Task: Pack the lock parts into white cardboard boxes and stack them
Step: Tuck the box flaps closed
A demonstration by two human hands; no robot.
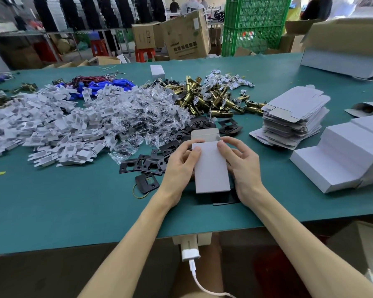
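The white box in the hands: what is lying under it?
Under the white box, a flat black piece shows at the near edge on the table. The rest is covered.

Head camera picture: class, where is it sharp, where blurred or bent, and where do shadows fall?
Head view: both hands and the white box are sharp; the far workshop is blurred; the wide lens bows the table edge; soft, even light leaves only a faint shadow under the box.
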